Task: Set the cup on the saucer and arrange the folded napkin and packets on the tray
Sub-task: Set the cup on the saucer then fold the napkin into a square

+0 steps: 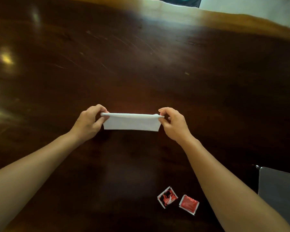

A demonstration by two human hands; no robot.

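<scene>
A white napkin [131,122], folded into a long strip, is stretched between both hands above the dark wooden table [141,64]. My left hand [90,122] pinches its left end and my right hand [172,123] pinches its right end. Two red packets lie flat on the table near me, one [167,197] left of the other [189,204], under my right forearm's inner side. A grey tray [279,193] shows at the right edge, partly cut off. No cup or saucer is in view.
The table's lighter far edge [224,19] runs across the top right, with a pale floor or wall beyond it. Glare spots mark the tabletop at the left.
</scene>
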